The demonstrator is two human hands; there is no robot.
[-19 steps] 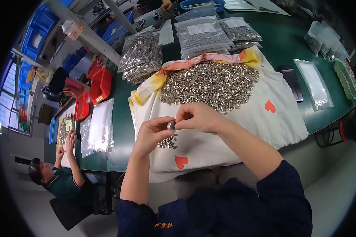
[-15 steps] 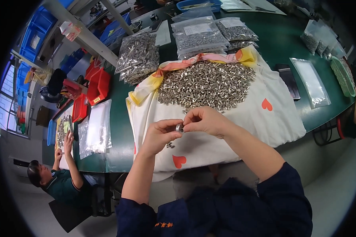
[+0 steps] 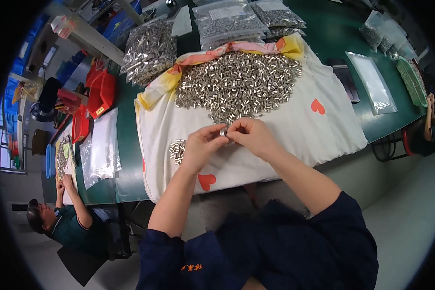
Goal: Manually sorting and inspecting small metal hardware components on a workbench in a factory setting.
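Observation:
In front of me my left hand (image 3: 201, 148) is closed in a pinch on a small round silver metal piece (image 3: 223, 132). The thumb and forefinger of my right hand (image 3: 253, 137) are pressed together against its right side; whether they hold another part is hidden. Just beyond both hands spreads a large heap of small silver metal cylinders (image 3: 237, 82). A smaller pile of the same cylinders (image 3: 177, 151) lies to the left of my left hand, partly covered by it. Everything rests on a white cloth (image 3: 304, 130) with red hearts and a rolled, coloured far edge.
Bags of metal parts (image 3: 152, 50) and stacked bags (image 3: 229, 21) stand beyond the cloth. A dark flat case (image 3: 344, 81), a clear plastic bag (image 3: 372, 84) and a green basket (image 3: 412, 81) lie right. Red bins (image 3: 101, 92) stand left, near a co-worker (image 3: 72, 222).
The view has shifted. Over the cloth, my hands have moved slightly right and away from me, uncovering more of the small pile. The co-worker's hands at left have come together.

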